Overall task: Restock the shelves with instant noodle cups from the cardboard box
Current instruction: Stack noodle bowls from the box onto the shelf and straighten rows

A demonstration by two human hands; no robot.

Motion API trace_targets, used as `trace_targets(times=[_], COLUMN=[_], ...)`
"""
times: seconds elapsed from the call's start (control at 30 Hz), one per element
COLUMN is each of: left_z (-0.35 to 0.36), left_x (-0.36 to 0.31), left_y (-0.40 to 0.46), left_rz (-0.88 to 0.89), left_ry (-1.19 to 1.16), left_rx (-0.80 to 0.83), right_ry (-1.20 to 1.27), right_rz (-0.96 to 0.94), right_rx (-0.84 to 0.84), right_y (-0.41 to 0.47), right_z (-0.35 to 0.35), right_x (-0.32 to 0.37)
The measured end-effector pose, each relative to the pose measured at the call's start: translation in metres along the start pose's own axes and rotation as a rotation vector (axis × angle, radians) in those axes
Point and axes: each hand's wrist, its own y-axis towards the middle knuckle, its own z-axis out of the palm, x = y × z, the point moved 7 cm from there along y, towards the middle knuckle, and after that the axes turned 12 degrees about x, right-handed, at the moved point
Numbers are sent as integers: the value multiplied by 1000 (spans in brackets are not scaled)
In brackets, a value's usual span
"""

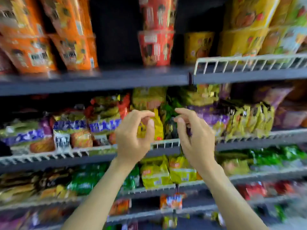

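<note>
Reaching up side by side, the left hand (132, 140) and right hand (196, 140) hang with fingers (146, 113) loosely curled, grasping nothing. Just beyond the fingertips lie blurred noodle packets (156, 125) behind a wire rail (166, 143). Above the fingers, on the top shelf (99, 80), stand red noodle cups (156, 47), stacked, flanked by orange cups (73, 50) and yellow cups (197, 47).
</note>
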Motion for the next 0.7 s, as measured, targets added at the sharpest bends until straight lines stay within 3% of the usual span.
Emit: trace_targets(times=[0.1, 0.23, 0.3, 0.37, 0.43, 0.5, 0.7], left_z=[15, 46, 61, 74, 85, 92, 120], left_x=[13, 29, 36, 38, 34, 26, 35], left_y=[-81, -203, -271, -344, -417, -485, -655], left_rz=[-178, -473, -683, -990, -1348, -1591, -1861], left_ry=[-81, -96, -141, -202, -331, -392, -268], left_rx=[234, 720, 939, 1058, 1028, 947, 838], right_ry=[-1, 29, 22, 36, 35, 54, 53], right_rz=[133, 368, 501, 673, 808, 889, 904], right_rx=[174, 467, 633, 815, 961, 1083, 1336], right_y=[-93, -223, -288, -352, -407, -454, -565], right_z=[31, 71, 90, 108, 120, 133, 190], right_x=[-5, -20, -32, -47, -59, -66, -107])
